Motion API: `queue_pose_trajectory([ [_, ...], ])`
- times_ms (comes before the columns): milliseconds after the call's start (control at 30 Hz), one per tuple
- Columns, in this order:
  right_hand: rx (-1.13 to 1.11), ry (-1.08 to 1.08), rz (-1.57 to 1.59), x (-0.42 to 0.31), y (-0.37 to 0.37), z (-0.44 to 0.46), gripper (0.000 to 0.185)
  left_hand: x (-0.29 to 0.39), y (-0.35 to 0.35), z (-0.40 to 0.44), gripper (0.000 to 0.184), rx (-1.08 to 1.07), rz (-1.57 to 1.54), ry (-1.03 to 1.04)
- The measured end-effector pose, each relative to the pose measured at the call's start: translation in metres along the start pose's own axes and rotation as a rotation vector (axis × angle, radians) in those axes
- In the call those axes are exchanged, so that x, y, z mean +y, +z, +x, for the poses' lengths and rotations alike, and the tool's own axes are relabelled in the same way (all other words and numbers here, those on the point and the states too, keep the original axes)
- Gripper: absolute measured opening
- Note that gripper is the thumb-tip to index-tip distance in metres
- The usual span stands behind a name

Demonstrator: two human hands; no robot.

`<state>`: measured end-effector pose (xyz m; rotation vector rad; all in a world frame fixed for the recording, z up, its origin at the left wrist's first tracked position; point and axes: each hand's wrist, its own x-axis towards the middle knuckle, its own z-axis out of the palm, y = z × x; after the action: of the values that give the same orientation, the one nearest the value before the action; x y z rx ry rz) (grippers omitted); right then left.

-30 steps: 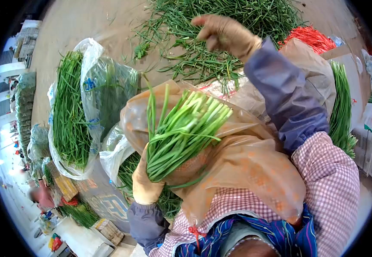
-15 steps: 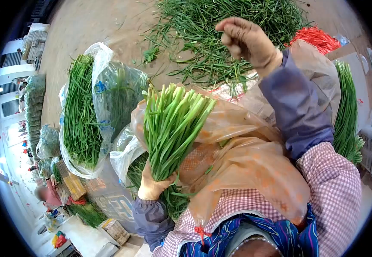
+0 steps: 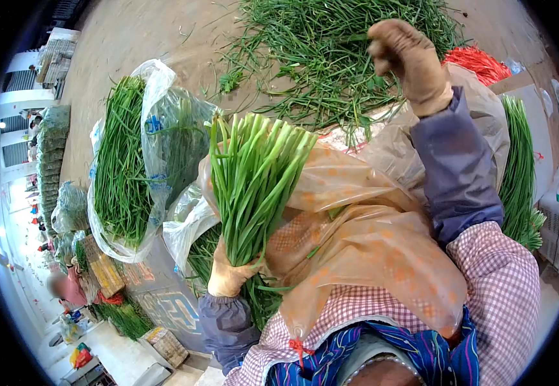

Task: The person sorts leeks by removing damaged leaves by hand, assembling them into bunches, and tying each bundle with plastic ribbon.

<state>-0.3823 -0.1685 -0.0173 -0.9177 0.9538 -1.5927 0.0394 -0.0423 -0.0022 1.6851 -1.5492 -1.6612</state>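
Note:
My left hand [image 3: 229,273], gloved in tan, is closed around the leafy part of a bunch of garlic chives [image 3: 257,180]. The pale cut stem ends point up and away from me. My right hand [image 3: 414,71], in a similar glove, is raised at the upper right, apart from the bunch. Its fingers are loosely curled with a gap to the thumb, slightly blurred, and nothing shows in them. Beneath the bunch, a translucent orange-spotted plastic sheet [image 3: 369,251] covers my lap. More green leaves [image 3: 263,302] lie below my left hand.
Loose green leaves [image 3: 337,58] are heaped on the floor ahead. To the left stands an open plastic bag [image 3: 157,212] of chives [image 3: 121,167]. Red ties [image 3: 479,64] and another chive bundle [image 3: 517,161] are at the right. A person [image 3: 70,286] is far left.
My right hand has moved right, its arm more upright. My left hand still grips the chives, whose stem ends have shifted slightly left and up.

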Motion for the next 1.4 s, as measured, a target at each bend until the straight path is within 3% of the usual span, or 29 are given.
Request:
queue_pose_trajectory([
  [33, 0.043, 0.002, -0.269, 0.000, 0.004, -0.004, 0.013, -0.002, -0.001, 0.001, 0.053, -0.007, -0.033, -0.013],
  [100, 0.016, -0.237, -0.363, 0.004, 0.035, -0.028, 0.015, -0.004, 0.000, 0.003, 0.057, -0.021, -0.026, 0.010],
  [167, -0.041, -0.612, -0.684, -0.011, 0.059, -0.046, 0.013, -0.013, -0.003, 0.006, 0.059, -0.034, 0.087, 0.089],
  [200, -0.090, -0.708, -0.680, -0.015, 0.068, -0.049, 0.013, 0.002, 0.004, 0.004, 0.064, -0.005, 0.025, 0.154],
  [233, -0.137, -0.805, -0.673, -0.019, 0.076, -0.049, 0.014, 0.011, 0.009, 0.001, 0.065, 0.024, -0.042, 0.091],
  [300, -0.294, -0.759, -0.689, -0.022, 0.090, -0.046, 0.017, 0.023, 0.018, -0.001, 0.067, 0.069, -0.180, -0.027],
  [367, -0.377, -0.844, -1.074, -0.017, 0.109, -0.043, 0.026, 0.024, 0.027, -0.001, 0.063, 0.133, -0.073, 0.048],
  [433, -0.371, -0.669, -1.348, 0.009, 0.127, -0.044, 0.036, 0.015, 0.032, -0.002, 0.065, 0.192, -0.013, 0.089],
  [633, -0.410, -0.483, -1.131, 0.041, 0.140, -0.043, 0.027, 0.024, 0.042, -0.013, 0.080, 0.276, 0.203, 0.028],
  [700, -0.419, -0.477, -1.174, 0.046, 0.136, -0.042, 0.028, 0.026, 0.045, -0.013, 0.081, 0.298, 0.211, 0.045],
  [733, -0.377, -0.641, -1.192, 0.047, 0.129, -0.039, 0.020, 0.024, 0.045, -0.013, 0.082, 0.302, 0.233, 0.065],
  [833, -0.067, -0.749, -0.792, 0.078, 0.084, -0.002, 0.009, 0.023, 0.045, -0.014, 0.081, 0.303, 0.190, 0.045],
  [900, 0.087, -0.357, -0.837, 0.034, 0.056, 0.003, 0.009, 0.025, 0.047, -0.015, 0.081, 0.326, 0.216, 0.080],
  [967, 0.140, 0.013, -0.233, 0.035, 0.019, 0.002, 0.014, 0.026, 0.051, -0.014, 0.081, 0.357, 0.245, 0.128],
  [1000, 0.087, 0.209, 0.032, 0.034, 0.013, -0.010, 0.020, 0.024, 0.052, -0.015, 0.081, 0.379, 0.261, 0.156],
  [1067, 0.035, 0.578, 0.250, 0.040, 0.027, -0.044, 0.029, 0.025, 0.056, -0.013, 0.083, 0.466, 0.334, 0.249],
  [1133, -0.205, 0.817, 0.700, 0.050, 0.044, -0.089, 0.048, 0.030, 0.064, -0.007, 0.085, 0.595, 0.435, 0.386],
  [1167, -0.209, 0.830, 0.789, 0.077, 0.050, -0.098, 0.062, 0.033, 0.067, -0.007, 0.088, 0.613, 0.496, 0.361],
  [1200, -0.264, 0.817, 1.162, 0.092, 0.060, -0.095, 0.068, 0.038, 0.069, -0.008, 0.090, 0.631, 0.559, 0.335],
  [1267, -0.405, 0.794, 1.583, 0.119, 0.075, -0.078, 0.079, 0.041, 0.072, -0.013, 0.097, 0.564, 0.730, 0.242],
  [1300, -0.336, 0.787, 1.409, 0.130, 0.076, -0.074, 0.080, 0.040, 0.073, -0.016, 0.101, 0.476, 0.834, 0.178],
  [1333, -0.276, 0.791, 1.227, 0.141, 0.076, -0.069, 0.084, 0.042, 0.077, -0.017, 0.102, 0.427, 0.943, 0.256],
  [1367, -0.335, 0.765, 1.317, 0.145, 0.075, -0.067, 0.085, 0.045, 0.081, -0.018, 0.104, 0.374, 1.047, 0.332],
  [1400, -0.396, 0.742, 1.406, 0.150, 0.075, -0.065, 0.087, 0.049, 0.080, -0.023, 0.105, 0.237, 1.050, 0.279],
])
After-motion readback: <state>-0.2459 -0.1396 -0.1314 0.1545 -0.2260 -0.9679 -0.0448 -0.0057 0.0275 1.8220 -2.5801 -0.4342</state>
